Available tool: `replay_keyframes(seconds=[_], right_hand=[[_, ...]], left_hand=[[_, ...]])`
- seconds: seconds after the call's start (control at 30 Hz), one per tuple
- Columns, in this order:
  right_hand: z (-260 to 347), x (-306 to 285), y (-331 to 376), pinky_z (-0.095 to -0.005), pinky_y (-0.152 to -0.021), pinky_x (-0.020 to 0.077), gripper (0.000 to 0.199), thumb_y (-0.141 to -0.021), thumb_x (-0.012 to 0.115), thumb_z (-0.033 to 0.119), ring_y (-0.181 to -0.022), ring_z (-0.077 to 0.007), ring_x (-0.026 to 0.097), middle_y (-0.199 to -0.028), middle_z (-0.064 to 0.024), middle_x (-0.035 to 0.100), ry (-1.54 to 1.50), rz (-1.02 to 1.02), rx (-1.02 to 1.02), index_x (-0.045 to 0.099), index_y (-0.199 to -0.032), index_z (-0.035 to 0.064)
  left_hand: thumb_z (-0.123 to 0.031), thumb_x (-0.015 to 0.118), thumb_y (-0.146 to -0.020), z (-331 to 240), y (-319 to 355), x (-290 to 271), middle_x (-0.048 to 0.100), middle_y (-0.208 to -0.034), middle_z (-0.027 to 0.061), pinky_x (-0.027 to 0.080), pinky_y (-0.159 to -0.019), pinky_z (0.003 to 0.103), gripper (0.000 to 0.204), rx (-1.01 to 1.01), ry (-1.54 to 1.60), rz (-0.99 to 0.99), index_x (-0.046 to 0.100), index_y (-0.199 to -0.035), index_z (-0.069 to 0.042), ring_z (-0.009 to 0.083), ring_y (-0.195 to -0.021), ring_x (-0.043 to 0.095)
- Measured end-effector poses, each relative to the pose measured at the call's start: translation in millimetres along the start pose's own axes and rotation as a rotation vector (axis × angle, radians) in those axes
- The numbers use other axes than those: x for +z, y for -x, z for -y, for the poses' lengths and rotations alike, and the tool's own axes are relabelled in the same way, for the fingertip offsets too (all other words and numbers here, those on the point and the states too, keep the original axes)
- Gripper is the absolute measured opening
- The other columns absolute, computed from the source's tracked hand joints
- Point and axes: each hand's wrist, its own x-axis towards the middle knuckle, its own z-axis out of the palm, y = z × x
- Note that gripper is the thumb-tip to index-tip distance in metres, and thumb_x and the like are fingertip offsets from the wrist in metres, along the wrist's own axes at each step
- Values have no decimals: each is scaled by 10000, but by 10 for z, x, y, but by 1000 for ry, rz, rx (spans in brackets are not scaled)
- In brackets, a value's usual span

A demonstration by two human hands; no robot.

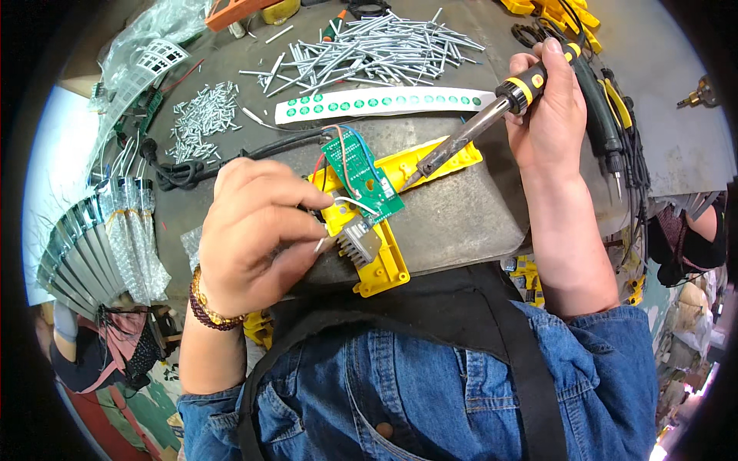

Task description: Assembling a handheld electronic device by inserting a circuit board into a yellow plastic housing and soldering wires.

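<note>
My right hand (550, 107) grips a soldering iron (465, 138) by its black and yellow handle. The iron's tip reaches down to the right edge of a green circuit board (355, 165); whether they touch I cannot tell. My left hand (265, 227) is closed in a pinch on a thin white wire (355, 202) that curves to the board's lower end. The board lies tilted over a yellow plastic tool housing (388, 265). Beside my left fingertips sits a dark finned metal part (359, 242). Red, brown and blue wires run along the board, and a black cable (277, 144) leads off left.
Beyond the housing lie a strip of green round stickers (377, 102), a heap of long screws (377, 54) and a pile of short screws (204, 119). An electric screwdriver (603, 131) stands at the right. Bubble-wrapped parts (134, 238) are at the left; other people show at both sides.
</note>
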Motion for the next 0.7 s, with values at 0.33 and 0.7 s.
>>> replay_keyframes(seconds=[0.33,0.7], right_hand=[[26,-62,-15,-219,-399,375,213,-1008,560,286,-504,-81,509,-744,-53,581,86,-26,-41,550,-999,73],[41,-44,20,-216,-400,367,245,-1002,571,302,-503,-81,494,-752,-64,576,77,-29,-11,555,-1031,59]], left_hand=[[-89,766,-757,-47,-406,101,698,-943,56,437,-852,364,69,-284,121,128,706,-790,-88,233,-885,623],[-151,773,-744,113,-522,39,694,-1019,16,290,-1060,489,139,-45,-12,336,681,-842,-119,256,-1082,601]])
